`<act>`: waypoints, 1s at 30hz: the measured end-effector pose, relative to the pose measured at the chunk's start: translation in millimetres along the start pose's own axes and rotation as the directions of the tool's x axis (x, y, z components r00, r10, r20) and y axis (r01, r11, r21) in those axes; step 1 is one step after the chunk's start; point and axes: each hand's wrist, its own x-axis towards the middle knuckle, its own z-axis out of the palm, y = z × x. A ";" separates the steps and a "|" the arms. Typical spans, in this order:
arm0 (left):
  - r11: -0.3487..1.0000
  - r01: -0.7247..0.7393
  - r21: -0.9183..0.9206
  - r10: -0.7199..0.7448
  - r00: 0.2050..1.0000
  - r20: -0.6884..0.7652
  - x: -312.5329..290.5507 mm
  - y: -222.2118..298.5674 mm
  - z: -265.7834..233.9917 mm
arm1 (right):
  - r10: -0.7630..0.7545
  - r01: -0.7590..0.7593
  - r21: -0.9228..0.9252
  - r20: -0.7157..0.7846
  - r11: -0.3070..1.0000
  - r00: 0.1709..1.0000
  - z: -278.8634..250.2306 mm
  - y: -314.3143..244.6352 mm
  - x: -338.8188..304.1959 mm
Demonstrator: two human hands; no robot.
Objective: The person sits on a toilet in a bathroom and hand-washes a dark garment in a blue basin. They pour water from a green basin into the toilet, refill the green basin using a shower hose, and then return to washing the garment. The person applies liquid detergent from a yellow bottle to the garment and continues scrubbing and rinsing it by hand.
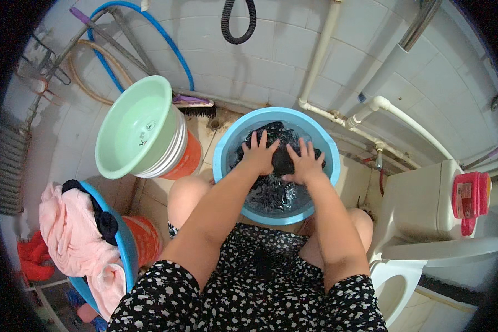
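Note:
A round light-blue basin (221,160) stands on the floor between my knees, with water and dark cloth in it. My left hand (258,155) lies on the black cloth (283,159), its fingers spread. Beside it, my right hand (306,164) presses flat on the same wet cloth, fingers apart too. Water glints over the cloth toward the basin's near side. What kind of garment the cloth is cannot be made out.
At left, a pale green basin (116,138) tilts on an orange-and-white bucket (187,157). Nearer, a blue basin (128,243) holds pink cloth (72,232) and sits over an orange bucket (143,238). A toilet (412,205) stands at right; a brush (199,110) lies by the far wall.

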 end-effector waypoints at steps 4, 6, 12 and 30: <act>0.991 0.006 0.135 -0.028 0.986 0.163 -0.3 8.5 6.6 | 0.040 -0.035 -0.038 0.134 0.999 0.990 21.4 -9.5 11.4; 0.990 0.011 0.140 -0.042 0.975 0.218 3.6 10.8 5.9 | 0.045 -0.035 -0.067 0.152 0.997 0.987 30.7 -10.5 20.6; 0.965 -0.075 0.250 0.027 0.981 0.191 15.4 8.2 40.7 | 0.056 -0.031 -0.215 0.109 0.976 0.992 78.9 -19.5 46.0; 0.371 -0.392 -0.842 0.009 0.908 -0.419 -34.9 -18.6 -56.1 | 0.091 0.155 0.751 -0.275 0.642 0.957 12.7 42.5 11.7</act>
